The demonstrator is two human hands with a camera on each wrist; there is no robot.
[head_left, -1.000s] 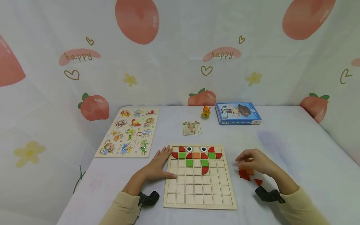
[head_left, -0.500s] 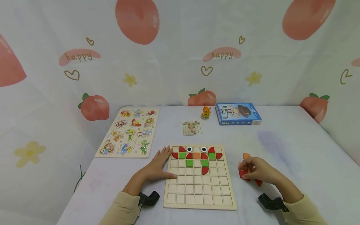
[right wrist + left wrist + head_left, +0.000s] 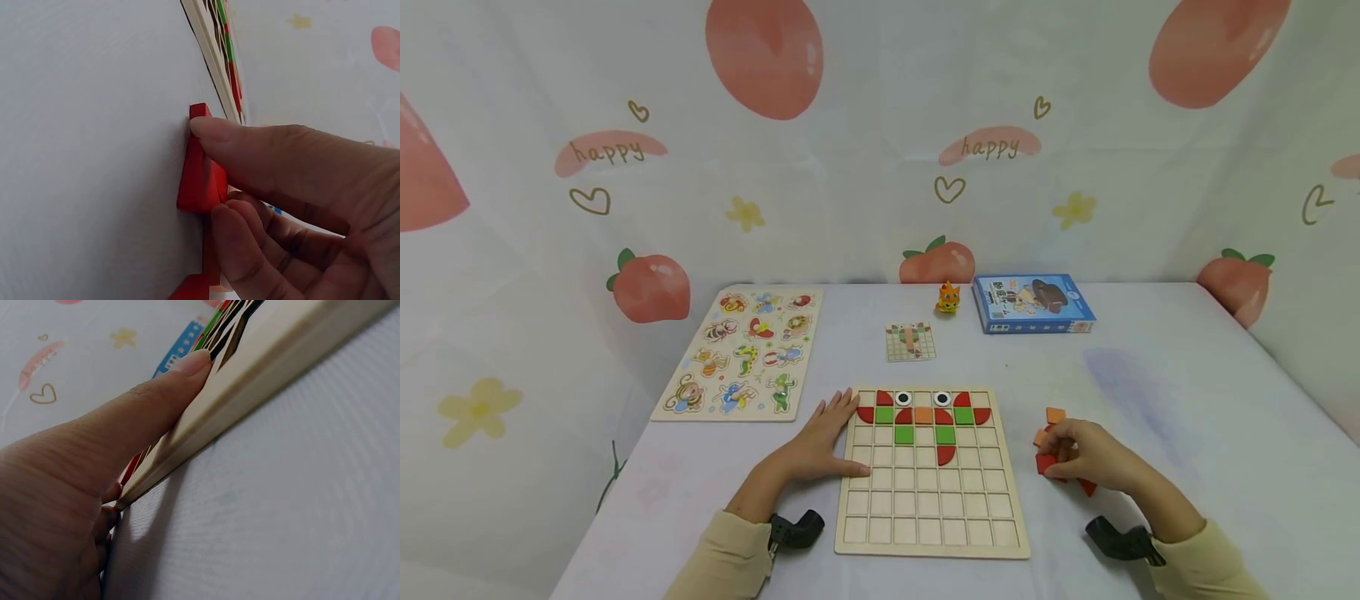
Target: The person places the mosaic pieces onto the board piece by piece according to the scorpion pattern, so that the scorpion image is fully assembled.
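You seem to be picking out a tile: your right hand [image 3: 1093,454] pinches a red piece [image 3: 199,184] at three o'clock from the grid board [image 3: 928,507], grip firmness unclear. Your left hand [image 3: 812,446], fingers spread, rests at its ten o'clock edge. Next probably calls for lifting clear of the other loose pieces [image 3: 1056,414].

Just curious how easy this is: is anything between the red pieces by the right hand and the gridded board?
Nothing visible: only tabletop separates the red pieces at the right hand from the gridded board.
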